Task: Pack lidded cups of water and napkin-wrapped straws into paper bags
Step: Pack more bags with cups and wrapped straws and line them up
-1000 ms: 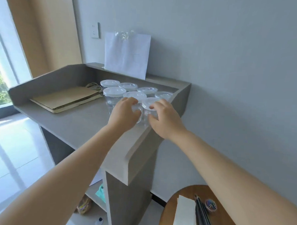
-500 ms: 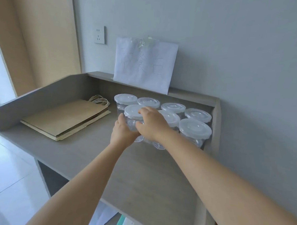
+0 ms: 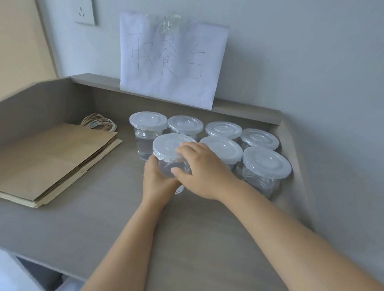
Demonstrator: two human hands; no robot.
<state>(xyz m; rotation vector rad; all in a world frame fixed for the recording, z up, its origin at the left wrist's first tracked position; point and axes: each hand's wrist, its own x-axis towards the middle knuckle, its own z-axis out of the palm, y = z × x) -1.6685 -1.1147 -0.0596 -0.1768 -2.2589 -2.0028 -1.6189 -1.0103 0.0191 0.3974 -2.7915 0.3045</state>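
Several clear cups of water with white lids stand in two rows at the back right of the grey counter (image 3: 95, 218). The front-left cup (image 3: 167, 148) is held between both hands. My left hand (image 3: 157, 181) cups its body from the near left side. My right hand (image 3: 204, 170) wraps its right side, fingertips on the lid's edge and thumb on the clear wall. Its base sits by the counter; I cannot tell if it is lifted. A flat stack of brown paper bags (image 3: 47, 161) lies at the left, twine handles toward the back. No straws are in view.
The counter has raised grey walls at the left, back and right (image 3: 300, 163). A white paper sign (image 3: 170, 58) with handwritten characters hangs on the wall above the back ledge. A wall socket (image 3: 85, 7) is at upper left. The other lidded cups (image 3: 266, 163) crowd the right corner.
The view has come closer to the counter. Both hands moved from the right front cups to the front-left cup and now grip it on both sides.
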